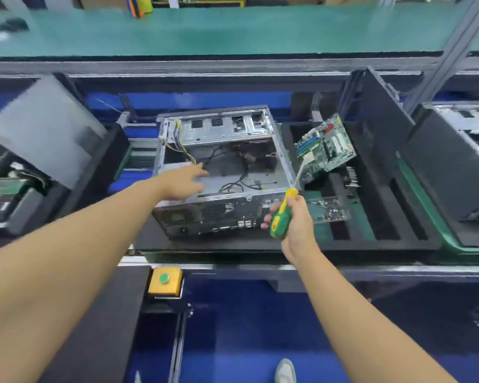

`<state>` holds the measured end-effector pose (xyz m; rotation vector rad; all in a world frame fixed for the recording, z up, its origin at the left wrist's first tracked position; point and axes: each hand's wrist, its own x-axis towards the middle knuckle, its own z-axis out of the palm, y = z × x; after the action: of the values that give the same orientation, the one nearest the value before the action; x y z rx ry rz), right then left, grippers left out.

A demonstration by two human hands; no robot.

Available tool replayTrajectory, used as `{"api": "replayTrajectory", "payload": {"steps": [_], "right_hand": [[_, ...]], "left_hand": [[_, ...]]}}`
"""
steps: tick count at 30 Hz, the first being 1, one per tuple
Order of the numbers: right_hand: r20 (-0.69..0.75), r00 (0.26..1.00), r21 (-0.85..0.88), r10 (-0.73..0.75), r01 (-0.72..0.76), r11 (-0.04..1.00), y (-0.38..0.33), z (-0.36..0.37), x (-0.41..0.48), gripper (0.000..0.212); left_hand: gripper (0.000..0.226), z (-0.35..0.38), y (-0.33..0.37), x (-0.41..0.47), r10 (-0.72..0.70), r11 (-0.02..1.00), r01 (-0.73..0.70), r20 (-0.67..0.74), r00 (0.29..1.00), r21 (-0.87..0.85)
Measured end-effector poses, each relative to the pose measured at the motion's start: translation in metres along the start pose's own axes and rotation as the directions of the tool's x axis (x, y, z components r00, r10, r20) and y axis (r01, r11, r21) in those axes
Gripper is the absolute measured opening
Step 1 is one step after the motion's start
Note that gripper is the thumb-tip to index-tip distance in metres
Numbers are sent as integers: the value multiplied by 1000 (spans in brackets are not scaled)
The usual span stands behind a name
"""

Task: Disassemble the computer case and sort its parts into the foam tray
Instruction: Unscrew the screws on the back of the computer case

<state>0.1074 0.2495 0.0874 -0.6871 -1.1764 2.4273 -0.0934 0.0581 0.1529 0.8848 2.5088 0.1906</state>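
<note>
The open computer case (221,167) sits in the middle of the frame, its side panel off and loose cables lying on its floor. The left hand (184,182) reaches into it from the lower left with fingers spread and fairly straight, holding nothing. Blur hides whether it touches the floor.

The right hand (295,225) grips the green and yellow screwdriver (282,214) just beside the case's near right corner. To the right, the black foam tray (371,244) holds a tilted circuit board (325,146) and a smaller board (327,210) lying flat.
</note>
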Motion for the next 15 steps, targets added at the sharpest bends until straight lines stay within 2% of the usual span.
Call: {"api": "replayTrajectory", "payload": {"steps": [4,6,9,11,15], "right_hand": [[-18,1000,-9,-22,21,1000,43,31,-25,5],[-25,1000,-54,4,-6,999,60,40,-37,5],[-22,996,-165,90,-92,982,81,51,-55,9],[-25,986,-275,162,-162,948,93,59,-66,12],[12,956,-502,294,-248,828,118,77,-90,17]], "left_hand": [[72,19,-45,-21,97,995,-96,-26,995,39],[86,31,-58,-27,151,975,-136,-77,986,177],[104,43,-79,-32,149,938,-91,-154,977,334],[106,47,-90,-33,165,937,-108,-148,975,333],[104,50,-99,-31,229,960,-196,-159,960,200]]}}
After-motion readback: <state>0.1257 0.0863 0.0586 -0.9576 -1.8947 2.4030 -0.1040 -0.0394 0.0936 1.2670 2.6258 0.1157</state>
